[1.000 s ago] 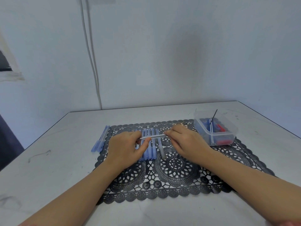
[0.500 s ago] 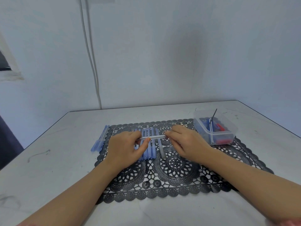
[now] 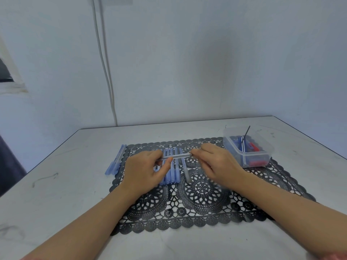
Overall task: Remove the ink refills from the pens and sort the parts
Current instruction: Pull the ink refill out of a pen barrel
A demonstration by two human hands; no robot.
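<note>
While left hand (image 3: 144,169) grips pen (image 3: 176,156) at frame centre, right hand (image 3: 216,163) fingers pinch its other end, above lace mat (image 3: 206,201).

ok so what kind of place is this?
Probably a makeshift work spot in a plain room, not a lab: bare wall with a cable, scuffed white table, lace placemat, plastic tub of pen parts.
</note>
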